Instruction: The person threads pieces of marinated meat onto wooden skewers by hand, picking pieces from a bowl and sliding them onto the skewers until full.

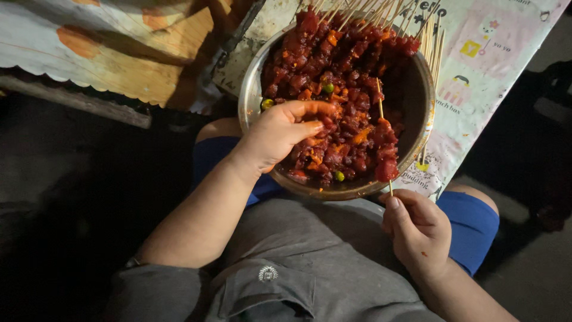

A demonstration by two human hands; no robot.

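Digging into the red meat chunks [345,101] heaped in the metal bowl [250,101], the left hand [280,134] pinches a piece, while the right hand [417,229] grips a partly loaded skewer [384,146] pointing upward just beside it.

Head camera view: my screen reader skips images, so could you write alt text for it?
A person's right hand holds a wooden skewer loaded with red marinated meat chunks over a metal bowl full of the same meat, while the left hand reaches into it. Bare skewers lean on the bowl's far rim.
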